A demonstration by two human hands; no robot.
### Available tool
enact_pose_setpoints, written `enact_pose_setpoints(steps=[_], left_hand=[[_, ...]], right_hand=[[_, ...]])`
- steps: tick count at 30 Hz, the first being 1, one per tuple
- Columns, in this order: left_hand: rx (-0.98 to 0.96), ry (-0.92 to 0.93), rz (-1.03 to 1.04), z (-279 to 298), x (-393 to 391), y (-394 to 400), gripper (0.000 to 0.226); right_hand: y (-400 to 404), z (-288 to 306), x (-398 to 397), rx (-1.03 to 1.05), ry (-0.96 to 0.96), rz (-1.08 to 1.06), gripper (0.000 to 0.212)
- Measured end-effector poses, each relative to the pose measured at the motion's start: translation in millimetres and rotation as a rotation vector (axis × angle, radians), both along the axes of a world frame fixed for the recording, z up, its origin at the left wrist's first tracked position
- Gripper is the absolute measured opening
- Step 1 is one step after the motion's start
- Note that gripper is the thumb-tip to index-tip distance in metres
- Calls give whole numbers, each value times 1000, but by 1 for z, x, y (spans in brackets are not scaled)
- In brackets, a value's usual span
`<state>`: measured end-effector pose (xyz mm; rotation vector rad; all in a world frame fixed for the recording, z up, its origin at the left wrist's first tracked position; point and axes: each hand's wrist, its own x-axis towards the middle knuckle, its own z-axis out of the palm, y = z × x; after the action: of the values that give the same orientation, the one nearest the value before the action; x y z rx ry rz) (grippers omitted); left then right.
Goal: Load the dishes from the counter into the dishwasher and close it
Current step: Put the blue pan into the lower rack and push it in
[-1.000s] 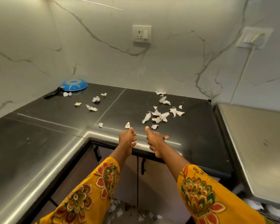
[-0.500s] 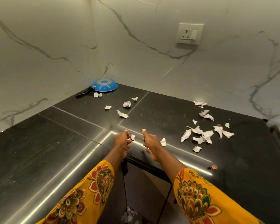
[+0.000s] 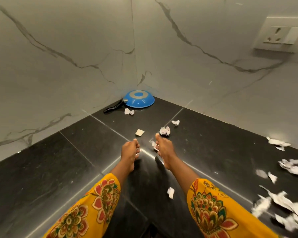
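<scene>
Head view: the left hand [image 3: 129, 150] and right hand [image 3: 163, 148] reach out over the black counter [image 3: 41, 169], fingers loosely curled, each grip holding nothing. A blue pan [image 3: 139, 98] lies upside down in the far corner among paper scraps [image 3: 165, 130].

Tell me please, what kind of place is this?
Most likely a home kitchen corner: a dark stone counter, marble-look wall tiles with a socket, and a blue pan upside down.
</scene>
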<state>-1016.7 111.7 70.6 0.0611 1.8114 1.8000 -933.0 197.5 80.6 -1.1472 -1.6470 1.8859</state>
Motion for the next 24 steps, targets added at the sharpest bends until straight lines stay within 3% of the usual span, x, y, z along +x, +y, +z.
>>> enact_pose_setpoints(steps=[6,12,21,24], left_hand=[[-127,222,92,-16,-82,44,18],[-272,460,105,-26,-150,73,15],[-366,681,165,-44,-246,123,16],[-390,720,192,-48,-272,133,28]], right_hand=[[61,7,-71,92,-30,-52,33],[102,-6,-127,144,-97,90,42],[138,-37,-186,243,-62,205,48],[142,-42,-196,278,-53,201,48]])
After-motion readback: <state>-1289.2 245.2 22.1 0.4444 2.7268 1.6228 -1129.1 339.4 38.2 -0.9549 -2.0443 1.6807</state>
